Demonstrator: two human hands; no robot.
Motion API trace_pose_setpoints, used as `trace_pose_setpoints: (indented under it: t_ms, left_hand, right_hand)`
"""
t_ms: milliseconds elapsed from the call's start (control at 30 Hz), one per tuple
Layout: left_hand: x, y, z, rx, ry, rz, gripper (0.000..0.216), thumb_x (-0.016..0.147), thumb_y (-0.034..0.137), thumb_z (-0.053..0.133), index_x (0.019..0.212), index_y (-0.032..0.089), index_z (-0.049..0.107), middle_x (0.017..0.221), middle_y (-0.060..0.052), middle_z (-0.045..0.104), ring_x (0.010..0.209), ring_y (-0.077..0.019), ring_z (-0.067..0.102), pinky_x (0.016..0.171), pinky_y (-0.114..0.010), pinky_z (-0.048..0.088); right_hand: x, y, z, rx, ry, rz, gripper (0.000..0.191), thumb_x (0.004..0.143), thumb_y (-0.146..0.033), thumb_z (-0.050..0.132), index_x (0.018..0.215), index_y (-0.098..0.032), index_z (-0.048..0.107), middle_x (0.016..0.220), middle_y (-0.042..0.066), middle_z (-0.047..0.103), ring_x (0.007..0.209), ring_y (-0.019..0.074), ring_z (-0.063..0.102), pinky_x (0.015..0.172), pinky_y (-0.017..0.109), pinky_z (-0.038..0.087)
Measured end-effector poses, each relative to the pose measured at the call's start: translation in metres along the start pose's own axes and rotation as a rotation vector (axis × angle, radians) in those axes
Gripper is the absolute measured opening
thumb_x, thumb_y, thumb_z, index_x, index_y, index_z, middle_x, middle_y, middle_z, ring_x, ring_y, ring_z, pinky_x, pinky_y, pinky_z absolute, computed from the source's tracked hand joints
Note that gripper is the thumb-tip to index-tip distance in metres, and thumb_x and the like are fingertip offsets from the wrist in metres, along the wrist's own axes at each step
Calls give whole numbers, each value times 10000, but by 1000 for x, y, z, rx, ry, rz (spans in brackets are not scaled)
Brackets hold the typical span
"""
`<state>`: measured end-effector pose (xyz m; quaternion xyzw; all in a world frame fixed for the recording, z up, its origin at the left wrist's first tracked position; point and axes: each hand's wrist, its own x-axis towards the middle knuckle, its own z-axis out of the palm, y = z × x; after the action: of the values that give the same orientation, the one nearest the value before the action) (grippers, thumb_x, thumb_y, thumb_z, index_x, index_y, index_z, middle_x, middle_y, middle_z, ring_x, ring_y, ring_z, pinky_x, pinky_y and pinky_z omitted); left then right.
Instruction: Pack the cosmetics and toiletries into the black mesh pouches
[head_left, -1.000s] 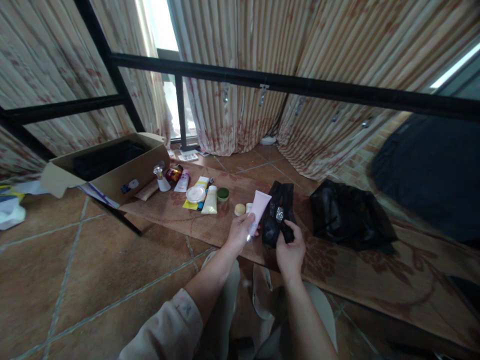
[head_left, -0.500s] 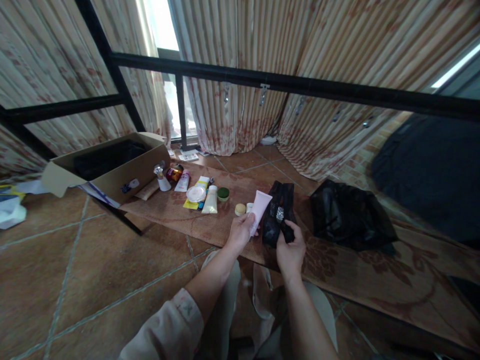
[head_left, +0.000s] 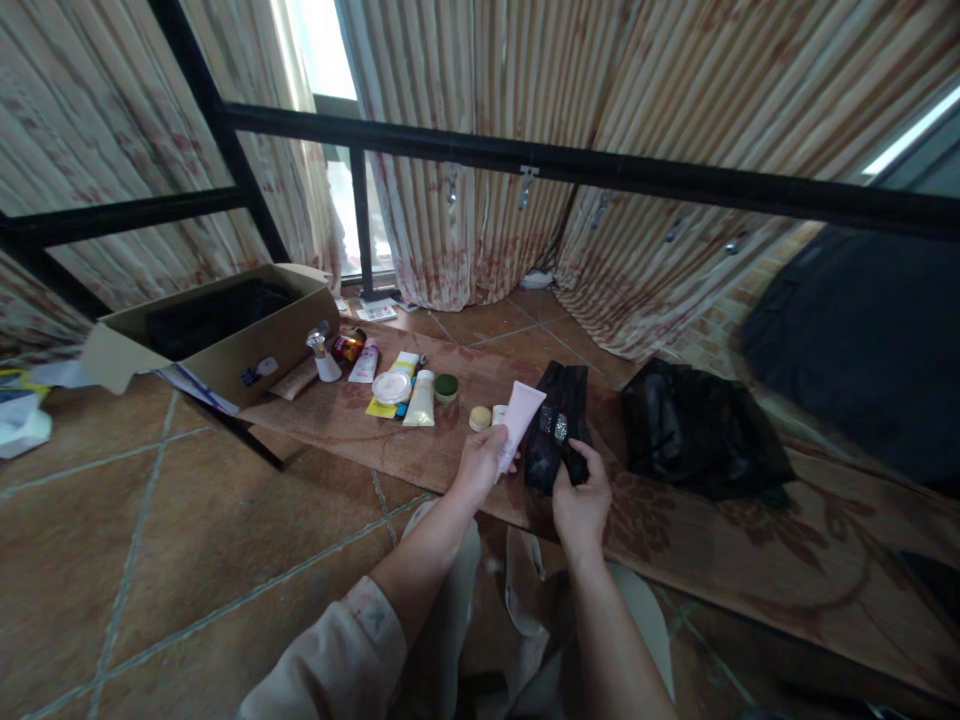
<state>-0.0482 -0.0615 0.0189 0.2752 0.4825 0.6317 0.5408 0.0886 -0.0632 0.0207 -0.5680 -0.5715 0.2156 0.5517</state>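
While left hand (head_left: 480, 462) grips tube (head_left: 519, 410) by its lower end, right hand (head_left: 581, 500) clamps pouch (head_left: 555, 432), propping it upright at mat (head_left: 337, 425) near edge.

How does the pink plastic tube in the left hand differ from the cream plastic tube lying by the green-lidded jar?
The pink plastic tube is gripped in the left hand, raised off the woven mat; the cream plastic tube lies flat on it, untouched. The pink one looks wider. Both are squeeze tubes.
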Motion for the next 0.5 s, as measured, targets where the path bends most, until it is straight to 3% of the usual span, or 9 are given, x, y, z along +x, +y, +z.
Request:
trace_pose_setpoints:
  t_ms: [500]
  left_hand:
    - [-6,10,3,19,-46,-10,159,649,259,603,727,125,641,561,-15,611,417,-95,521,416,-203,375]
  right_hand:
    - [0,2,1,9,2,-1,343,746,-295,551,1055,-177,644,1078,93,672,1004,223,607,914,363,441]
